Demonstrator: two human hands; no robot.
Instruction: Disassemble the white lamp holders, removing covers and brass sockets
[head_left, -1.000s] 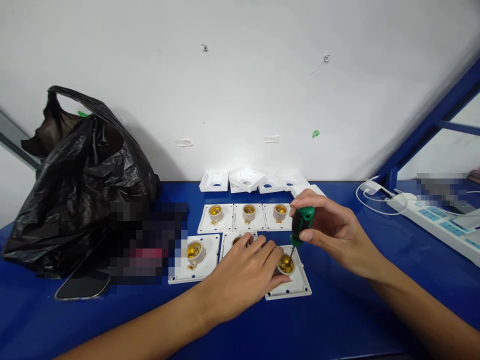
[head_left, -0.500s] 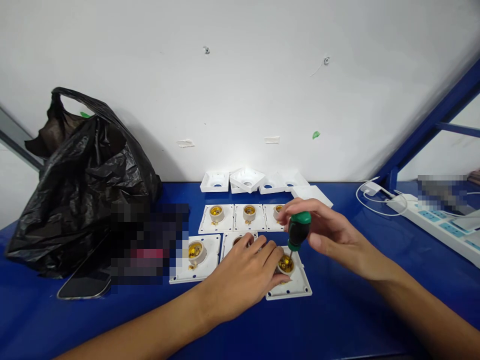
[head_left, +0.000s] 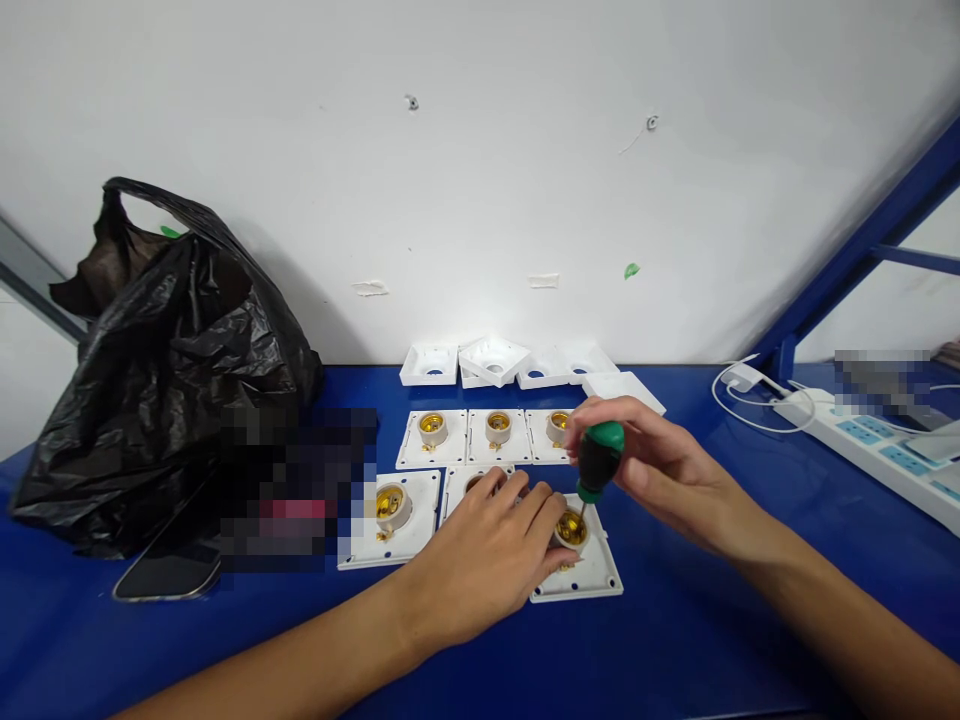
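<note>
Left hand (head_left: 499, 555) pinching lamp socket (head_left: 572, 530) on front-right plate (head_left: 596, 582); right hand (head_left: 664, 470) curling around screwdriver (head_left: 599, 462), hold unclear. Tip standing inside socket, unit looking unfinished; white covers (head_left: 626, 389) lying off, behind.

Shiny metal socket (head_left: 568, 529), crinkled glossy plastic bag (head_left: 187, 370), smooth tabletop (head_left: 675, 640)

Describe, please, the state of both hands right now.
Left hand: closed, holding the lamp socket.
Right hand: at the screwdriver handle; whether gripping cannot be told.

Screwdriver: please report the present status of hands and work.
Left hand grips gold-lined socket, partly covering it. Right hand at screwdriver, contact unclear. Screwdriver reaches into socket. No obstruction visible.
</note>
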